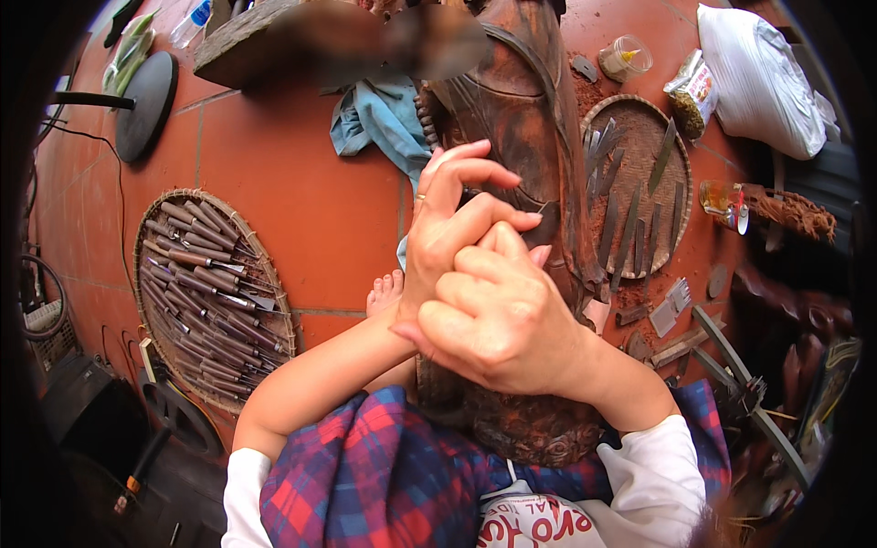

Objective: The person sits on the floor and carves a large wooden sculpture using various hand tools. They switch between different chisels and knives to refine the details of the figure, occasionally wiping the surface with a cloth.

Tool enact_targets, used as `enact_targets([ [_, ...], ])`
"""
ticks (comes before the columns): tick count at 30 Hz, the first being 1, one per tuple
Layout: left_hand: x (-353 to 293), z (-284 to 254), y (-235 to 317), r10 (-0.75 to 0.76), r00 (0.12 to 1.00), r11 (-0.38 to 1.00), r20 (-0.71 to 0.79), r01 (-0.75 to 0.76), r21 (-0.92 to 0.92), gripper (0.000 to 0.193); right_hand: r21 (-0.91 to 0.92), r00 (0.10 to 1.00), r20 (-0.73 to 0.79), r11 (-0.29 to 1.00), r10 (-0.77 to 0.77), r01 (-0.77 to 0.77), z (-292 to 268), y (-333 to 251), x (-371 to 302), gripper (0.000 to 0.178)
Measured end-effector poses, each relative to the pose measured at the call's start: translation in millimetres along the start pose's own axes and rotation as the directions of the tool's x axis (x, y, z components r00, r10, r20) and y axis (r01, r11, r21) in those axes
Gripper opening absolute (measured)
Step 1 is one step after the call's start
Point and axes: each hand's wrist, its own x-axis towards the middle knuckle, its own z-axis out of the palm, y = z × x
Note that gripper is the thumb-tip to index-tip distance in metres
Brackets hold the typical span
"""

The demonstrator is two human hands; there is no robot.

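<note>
My left hand (448,215) is raised over a dark reddish-brown carved wooden figure (513,91), its fingers apart and slightly bent, a ring on one finger. No tool shows in it. Closed over the lower part of that hand is my right hand (502,315), its fingers curled and its thumb near the left wrist. What lies inside its curled fingers is hidden. The figure stretches from the far side toward my lap, with more carving (539,429) beneath my right forearm.
A round woven tray (288,315) of wood-handled carving chisels sits on the left; another woven tray (687,173) with flat metal files lies right. A blue cloth (375,119), a jar (625,58), a white sack (758,82) and a black round base (155,105) rest on the tiled floor.
</note>
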Motion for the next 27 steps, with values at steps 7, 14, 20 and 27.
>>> enact_targets([
  [7, 3, 1, 1, -0.006, 1.0, 1.0, 0.003, 0.006, -0.019, 0.029, -0.031, 0.999, -0.039, 0.999, 0.018, -0.02, 2, -2, -1, 0.021],
  [14, 7, -2, 5, 0.003, 1.0, 1.0, 0.004, -0.004, 0.03, 0.029, 0.01, 0.992, -0.124, 1.0, -0.015, 0.017, 9, 2, 0, 0.022],
  [20, 7, -3, 10, -0.027, 0.999, 0.997, 0.017, 0.026, 0.077, 0.034, -0.002, 0.988, -0.152, 1.0, 0.0, 0.0, -1, -1, 2, 0.018],
  [27, 6, -2, 12, -0.027, 0.999, 0.997, 0.023, 0.026, 0.067, 0.034, 0.017, 0.986, -0.167, 1.0, -0.014, 0.017, -5, -5, 2, 0.024],
])
